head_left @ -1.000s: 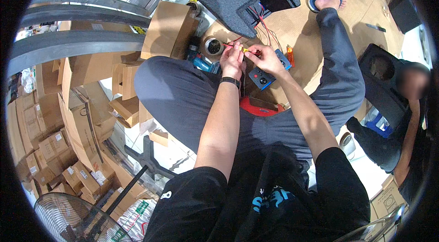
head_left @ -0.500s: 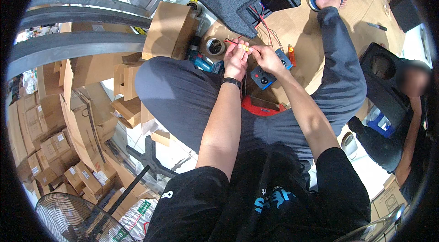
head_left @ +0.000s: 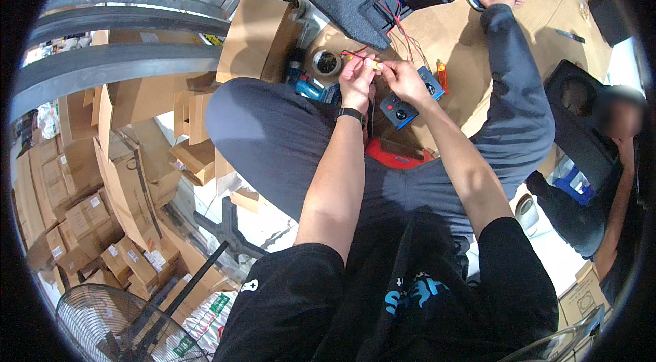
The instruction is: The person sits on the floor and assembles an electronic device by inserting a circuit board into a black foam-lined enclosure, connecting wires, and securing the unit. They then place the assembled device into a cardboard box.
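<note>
Between my fingertips, a small yellow connector [head_left: 377, 66] sits at the end of a red and black wire [head_left: 352, 56]. My left hand [head_left: 355, 87] pinches it with the palm turned partly up. Thumb and fingers of my right hand [head_left: 404, 82] close on its right side. Below the right hand lies a blue and black panel [head_left: 398, 114] with round knobs. A round white tub [head_left: 326, 62] of small dark pieces stands left of my left hand. Beyond both hands rests a grey carpeted speaker box [head_left: 362, 3], with red wires [head_left: 396, 20] coming from its opening.
A teal power drill [head_left: 311, 88] lies by my left knee, near an open cardboard box [head_left: 256, 37]. An orange tool [head_left: 442, 77] lies right of the panel, and a red object [head_left: 400, 154] is near my lap. Another person [head_left: 615, 177] sits at right beside a black speaker box [head_left: 581, 105].
The view has shifted slightly, so most things sit a little further right. Both hands stay together at the yellow connector, with a small change in finger position.
</note>
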Motion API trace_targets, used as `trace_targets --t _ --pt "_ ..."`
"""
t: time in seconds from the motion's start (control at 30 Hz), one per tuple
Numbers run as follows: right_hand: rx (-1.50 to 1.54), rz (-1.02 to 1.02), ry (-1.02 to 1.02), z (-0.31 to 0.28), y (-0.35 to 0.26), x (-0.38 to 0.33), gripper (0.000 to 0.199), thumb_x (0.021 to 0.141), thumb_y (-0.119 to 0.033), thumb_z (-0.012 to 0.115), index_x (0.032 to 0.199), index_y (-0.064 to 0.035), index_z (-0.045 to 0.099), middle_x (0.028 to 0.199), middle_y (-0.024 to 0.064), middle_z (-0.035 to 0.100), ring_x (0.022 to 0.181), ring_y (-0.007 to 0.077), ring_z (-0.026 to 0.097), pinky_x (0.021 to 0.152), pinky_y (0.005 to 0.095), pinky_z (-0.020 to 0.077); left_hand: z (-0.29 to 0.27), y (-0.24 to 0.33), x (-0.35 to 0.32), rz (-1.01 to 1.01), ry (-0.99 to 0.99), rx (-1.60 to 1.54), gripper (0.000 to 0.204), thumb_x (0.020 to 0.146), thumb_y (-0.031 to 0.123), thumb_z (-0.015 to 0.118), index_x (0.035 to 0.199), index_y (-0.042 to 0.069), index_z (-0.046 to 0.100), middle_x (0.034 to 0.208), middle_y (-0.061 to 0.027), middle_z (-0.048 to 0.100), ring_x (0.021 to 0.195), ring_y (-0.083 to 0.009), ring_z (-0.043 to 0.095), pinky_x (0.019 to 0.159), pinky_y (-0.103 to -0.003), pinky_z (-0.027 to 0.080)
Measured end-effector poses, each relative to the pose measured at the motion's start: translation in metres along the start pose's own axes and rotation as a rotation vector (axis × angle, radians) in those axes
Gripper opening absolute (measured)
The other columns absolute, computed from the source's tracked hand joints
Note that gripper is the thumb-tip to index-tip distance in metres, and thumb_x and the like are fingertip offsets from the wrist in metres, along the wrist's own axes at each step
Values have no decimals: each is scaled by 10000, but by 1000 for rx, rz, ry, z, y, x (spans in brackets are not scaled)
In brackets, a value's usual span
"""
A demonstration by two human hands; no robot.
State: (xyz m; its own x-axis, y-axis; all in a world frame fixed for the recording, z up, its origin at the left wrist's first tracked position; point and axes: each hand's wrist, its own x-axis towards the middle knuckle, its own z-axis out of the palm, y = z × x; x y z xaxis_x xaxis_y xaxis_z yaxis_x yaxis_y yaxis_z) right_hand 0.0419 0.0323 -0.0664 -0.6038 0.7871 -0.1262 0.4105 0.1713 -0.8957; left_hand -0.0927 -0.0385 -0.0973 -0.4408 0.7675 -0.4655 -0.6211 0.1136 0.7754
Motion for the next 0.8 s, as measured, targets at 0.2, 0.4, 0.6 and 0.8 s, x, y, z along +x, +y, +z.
trace_targets --t 0.2,0.4,0.6,0.8 --pt "42 37 13 -2 2 -4 258 995 -209 604 1000 22 720 907 247 714 870 415 706 799 451 543 -2 -2 5 -88 -55 21 344 993 183 710 1310 83 625 1231 -48 708 1068 -151 689 886 -289 580" --pt "15 20 13 -2 10 0 267 998 -219 606 1004 20 724 908 256 710 859 409 710 785 445 539 -4 -2 8 -123 -75 60 364 1007 190 689 1346 86 603 1253 -29 697 1072 -144 687 886 -298 576" --pt "44 -61 5 -6 13 3 259 992 -211 601 989 18 723 895 243 711 851 402 710 771 456 535 5 7 3 -163 -54 104 404 997 211 708 1374 125 590 1277 15 696 1078 -119 676 863 -315 519" --pt "42 -19 13 -3 23 1 264 987 -219 603 967 18 718 878 247 699 847 425 693 770 484 534 5 5 4 -150 -54 100 391 991 182 707 1360 113 596 1265 -8 701 1046 -133 667 884 -370 515"
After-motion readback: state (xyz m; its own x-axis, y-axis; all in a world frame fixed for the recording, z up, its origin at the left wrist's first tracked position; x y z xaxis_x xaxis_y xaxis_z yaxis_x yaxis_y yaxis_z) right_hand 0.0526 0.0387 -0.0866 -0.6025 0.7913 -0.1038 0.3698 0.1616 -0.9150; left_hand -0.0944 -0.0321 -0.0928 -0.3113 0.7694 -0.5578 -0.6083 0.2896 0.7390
